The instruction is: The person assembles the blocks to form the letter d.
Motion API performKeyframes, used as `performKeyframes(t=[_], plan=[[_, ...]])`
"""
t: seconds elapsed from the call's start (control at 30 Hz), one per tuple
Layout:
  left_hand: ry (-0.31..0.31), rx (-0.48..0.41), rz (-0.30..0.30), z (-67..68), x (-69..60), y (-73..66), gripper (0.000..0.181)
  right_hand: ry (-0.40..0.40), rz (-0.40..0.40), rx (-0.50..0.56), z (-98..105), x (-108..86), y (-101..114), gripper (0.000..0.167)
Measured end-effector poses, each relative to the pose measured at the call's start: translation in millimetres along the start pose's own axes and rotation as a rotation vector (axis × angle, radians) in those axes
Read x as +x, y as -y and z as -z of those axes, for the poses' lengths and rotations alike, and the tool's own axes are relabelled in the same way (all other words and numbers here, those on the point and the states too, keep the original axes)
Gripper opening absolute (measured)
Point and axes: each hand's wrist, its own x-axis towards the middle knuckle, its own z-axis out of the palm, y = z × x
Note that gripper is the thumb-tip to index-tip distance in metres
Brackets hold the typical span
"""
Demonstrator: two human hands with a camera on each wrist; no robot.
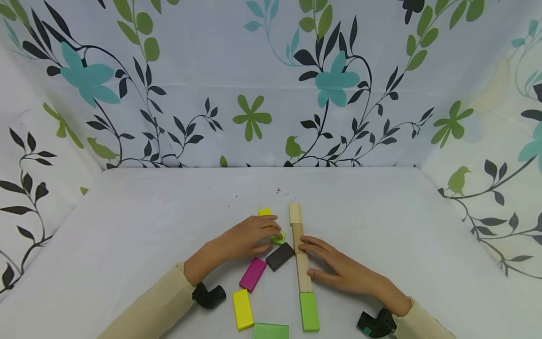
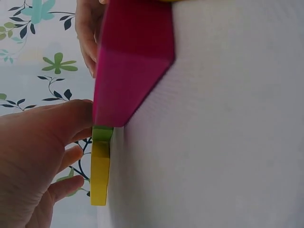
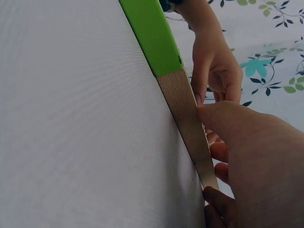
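Note:
In the head view, my left hand [image 1: 250,238] hovers low over a light green block [image 1: 277,238], its fingertips at the block and partly hiding it. A yellow block [image 1: 264,212] shows just beyond those fingers. The left wrist view shows the thumb and spread fingers beside the row. My right hand [image 1: 345,268] rests along the right side of a straight line of plain wooden blocks [image 1: 303,273], fingertips and thumb touching them. A green block [image 1: 309,311] forms the near end of that line. Between the hands lies a dark brown block [image 1: 280,257], its corner by the wooden line.
A magenta block [image 1: 252,274], another yellow block [image 1: 243,309] and a wider green block [image 1: 271,331] curve toward the near edge. Black wrist cameras sit below both wrists. White cloth [image 1: 169,197] covers the table; a leaf-patterned curtain [image 1: 190,70] hangs behind.

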Motion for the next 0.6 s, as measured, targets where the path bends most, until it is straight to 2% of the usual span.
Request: performKeyframes(t=[0.23,0.47,0.6], plan=[[-0.07,0.069,0.026,0.9,-3.1,-2.8,0.015,-0.003,0.012,-0.006,1,0.7,1,0.052],[-0.034,0.069,0.077,5.7,-9.8,-10.3,0.017,0.014,0.015,0.009,1,0.9,1,0.052],[-0.029,0.112,0.095,7.8,-13.7,-14.1,0.016,0.021,-0.001,0.011,1,1.2,1,0.052]])
